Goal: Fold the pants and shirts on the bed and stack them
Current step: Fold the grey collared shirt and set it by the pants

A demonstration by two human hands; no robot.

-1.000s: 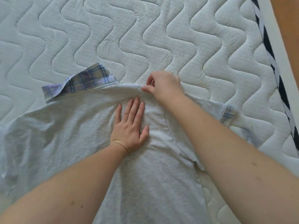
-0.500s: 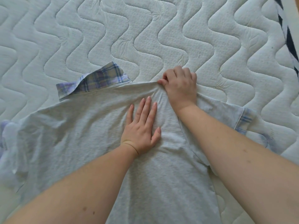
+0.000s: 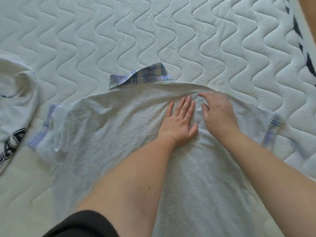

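Quilted white mattress fills the head view, its striped edge cut off at upper right. Mid-frame lies a grey shirt, plaid collar poking out above it. Left hand presses flat on it, fingers straight. Right hand, blurred, rests just beside with fingers loosely bent, gripping nothing. At the left edge, a white printed shirt is half cropped.
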